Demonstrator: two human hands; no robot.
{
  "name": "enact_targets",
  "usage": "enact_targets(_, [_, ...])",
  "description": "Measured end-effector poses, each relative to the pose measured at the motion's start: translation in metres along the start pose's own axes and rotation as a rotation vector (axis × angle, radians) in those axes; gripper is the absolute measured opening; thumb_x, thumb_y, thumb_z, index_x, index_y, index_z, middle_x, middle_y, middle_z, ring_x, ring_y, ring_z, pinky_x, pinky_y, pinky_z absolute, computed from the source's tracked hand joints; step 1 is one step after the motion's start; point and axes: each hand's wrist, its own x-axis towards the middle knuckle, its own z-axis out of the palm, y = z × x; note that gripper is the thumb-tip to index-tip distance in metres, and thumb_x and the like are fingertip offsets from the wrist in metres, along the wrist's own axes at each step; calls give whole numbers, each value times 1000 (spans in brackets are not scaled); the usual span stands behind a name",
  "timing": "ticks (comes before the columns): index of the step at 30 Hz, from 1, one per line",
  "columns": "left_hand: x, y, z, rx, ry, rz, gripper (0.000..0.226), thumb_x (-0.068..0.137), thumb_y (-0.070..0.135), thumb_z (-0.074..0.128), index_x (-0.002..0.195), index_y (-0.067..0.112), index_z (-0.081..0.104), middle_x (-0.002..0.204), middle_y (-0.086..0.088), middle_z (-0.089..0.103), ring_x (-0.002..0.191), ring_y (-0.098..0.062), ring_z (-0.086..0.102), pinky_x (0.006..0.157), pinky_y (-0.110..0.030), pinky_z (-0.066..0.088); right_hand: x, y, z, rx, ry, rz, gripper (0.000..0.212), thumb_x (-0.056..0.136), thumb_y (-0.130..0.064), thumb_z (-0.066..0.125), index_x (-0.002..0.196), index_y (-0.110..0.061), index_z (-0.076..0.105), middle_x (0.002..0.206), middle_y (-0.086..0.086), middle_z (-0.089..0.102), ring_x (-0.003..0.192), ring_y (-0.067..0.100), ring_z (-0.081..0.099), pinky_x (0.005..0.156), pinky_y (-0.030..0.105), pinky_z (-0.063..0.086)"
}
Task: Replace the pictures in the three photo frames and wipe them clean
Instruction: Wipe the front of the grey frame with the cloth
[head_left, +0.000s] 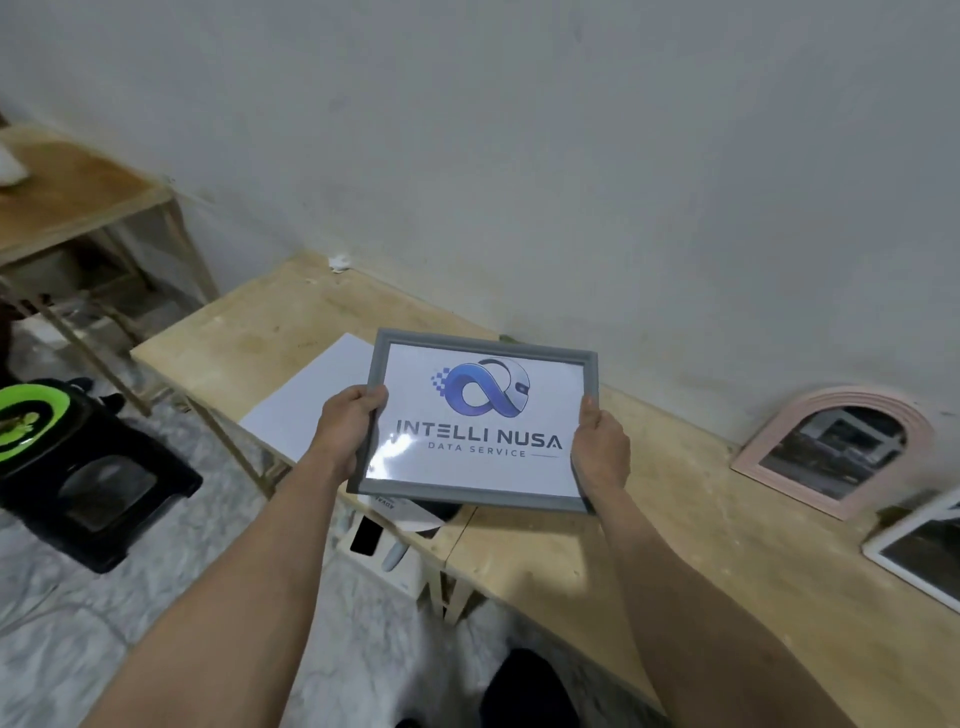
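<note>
Head view, frame in hand: I hold the grey rectangular photo frame (475, 421) up in the air over the light plywood counter (649, 561), its glass front towards me, showing a white print with a blue logo and the words INTELLI NUSA DATA SERVICE.
Left hand: my left hand (348, 428) grips the frame's left edge, fingers curled round the moulding with their tips on the front.
Right hand: my right hand (600, 452) grips the right edge, thumb lying on the front of the moulding, the fingers hidden behind.
Step, as I judge it: this frame looks refilled, so I am checking it before a wipe or setting it down.
Doing it well: a glare patch sits at the glass's lower left, so I would tilt the frame to show smears, and keep my fingertips on the moulding, off the glass.
Other frames: the pink arched frame (836, 449) leans on the wall well right of the grey frame; a white-edged frame (919, 548) lies beyond that, cut by the picture edge.
Paper: a white sheet (311, 410) lies on the counter behind my left hand.
Cloth: none that I can see.
</note>
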Motion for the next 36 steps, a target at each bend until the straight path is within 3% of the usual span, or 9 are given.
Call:
enact_targets(4, [22,-15,6,35,40,-46,15,95,21,62,88,7,61,82,-13,70,68,-27,64,60,-32,52,29,17,25,38,-191,114,53,94,-57,33,115,-11,51,111,10,62,98,28,58,86,39,47])
enact_targets(9, [67,-33,19,68,67,-140,15,90,21,66,84,8,63,92,-21,74,80,-36,70,79,-50,60,112,10,54,-156,-196,39,60,91,-51,46,137,-13,42,134,13,49,121,33,51,102,46,42])
enact_targets(12, [91,-41,31,87,86,-192,15,90,21,68,86,6,66,91,-20,75,76,-33,69,83,-55,59,167,-3,75,-340,-232,-110,54,88,-40,53,134,-13,46,127,15,51,117,34,52,97,46,44])
enact_targets(17, [127,-46,48,120,117,-225,16,90,20,70,83,6,65,81,-15,74,69,-30,67,70,-43,60,247,-24,124,-632,-415,-336,55,85,-44,56,131,-16,44,123,12,48,110,33,50,89,42,45])
enact_targets(23, [142,-52,55,133,134,-239,29,92,22,69,92,-7,62,79,-17,71,61,-26,65,53,-29,56,285,-26,170,-798,-544,-435,51,86,-29,59,132,-12,45,135,15,47,125,35,44,101,43,41])
enact_targets(25, [143,-53,56,145,135,-236,32,92,23,69,92,-8,61,79,-17,72,63,-27,66,57,-32,56,288,-24,175,-738,-464,-484,34,82,-17,57,116,-8,59,120,15,58,113,34,55,92,39,48])
enact_targets(27, [144,-55,55,153,131,-223,34,93,24,68,93,-9,60,80,-17,72,66,-28,65,64,-37,56,286,-28,168,-540,-401,-431,17,77,-8,52,89,-5,64,92,14,65,87,31,64,67,30,51])
enact_targets(30, [142,-55,54,168,111,-199,32,94,25,67,91,-6,61,80,-15,70,71,-29,64,71,-42,55,267,-38,141,-208,-377,-258,9,84,-3,44,85,-6,52,72,4,55,55,16,52,38,13,33])
enact_targets(36, [133,-51,50,211,24,-155,20,99,29,59,93,9,57,93,-13,70,79,-29,67,66,-38,56,220,-24,86,-51,-281,-184,21,85,-4,38,101,-12,49,72,-2,55,62,21,57,46,26,42])
